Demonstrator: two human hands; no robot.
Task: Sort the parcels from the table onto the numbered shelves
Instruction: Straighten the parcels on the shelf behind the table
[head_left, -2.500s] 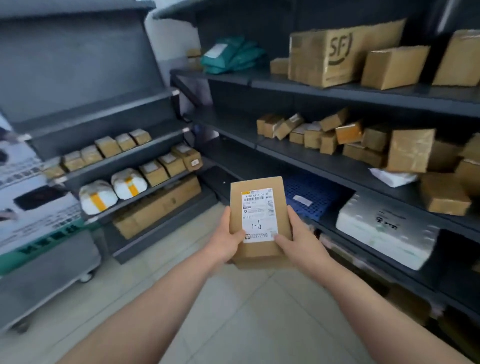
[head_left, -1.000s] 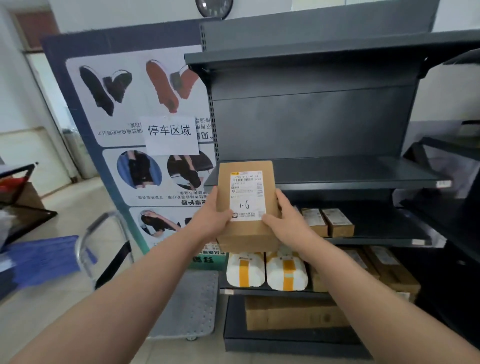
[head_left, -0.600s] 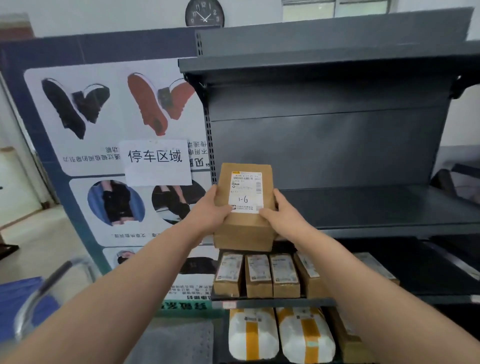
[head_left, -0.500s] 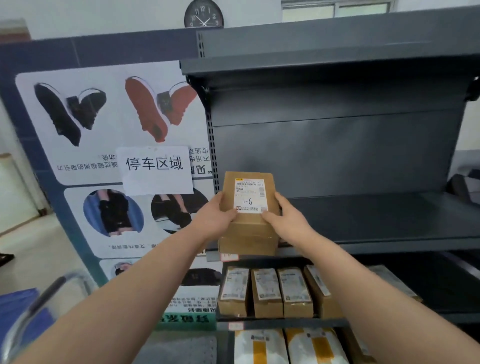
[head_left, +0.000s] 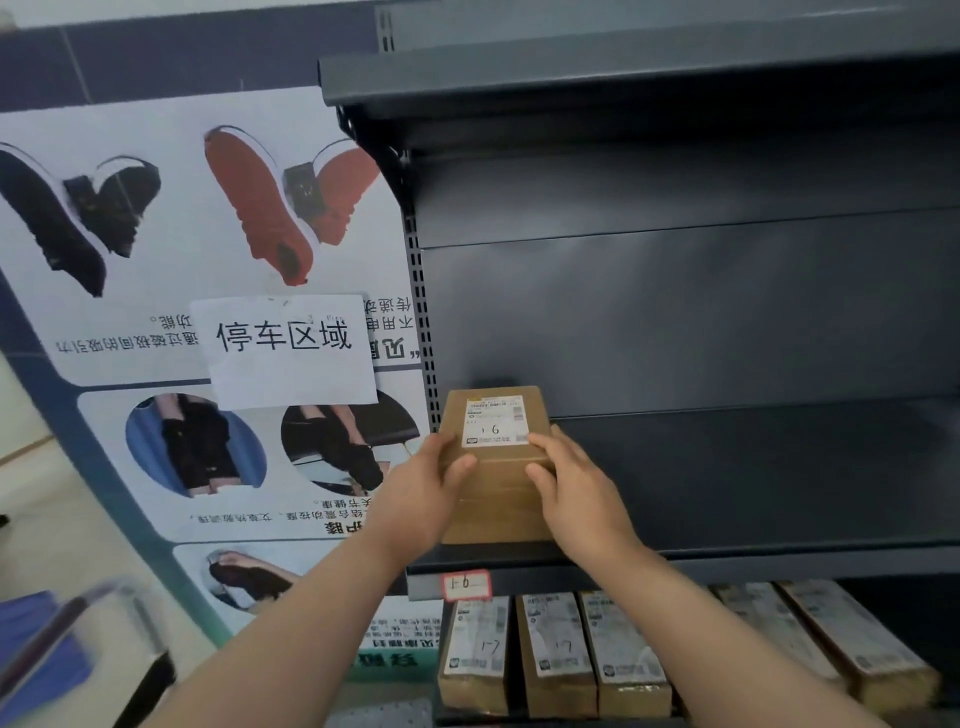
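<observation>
A brown cardboard parcel (head_left: 493, 499) with a white label marked 1-6 sits at the left end of a dark grey shelf (head_left: 753, 483). A small red-edged tag (head_left: 466, 584) on the shelf's front lip reads 1-6. My left hand (head_left: 421, 493) grips the parcel's left side, thumb on top. My right hand (head_left: 576, 493) holds its right side, thumb on the top edge. The parcel's base seems to rest on the shelf board.
The shelf below holds a row of several brown parcels (head_left: 556, 654) with labels marked 1-7. A poster board (head_left: 197, 322) with shoe pictures and a white paper sign stands to the left. A blurred cart handle (head_left: 57, 639) shows at the lower left.
I turned from the right-hand shelving to this rack and stepped closer. Both hands carried the parcel forward and lowered it onto the left end of the 1-6 shelf.
</observation>
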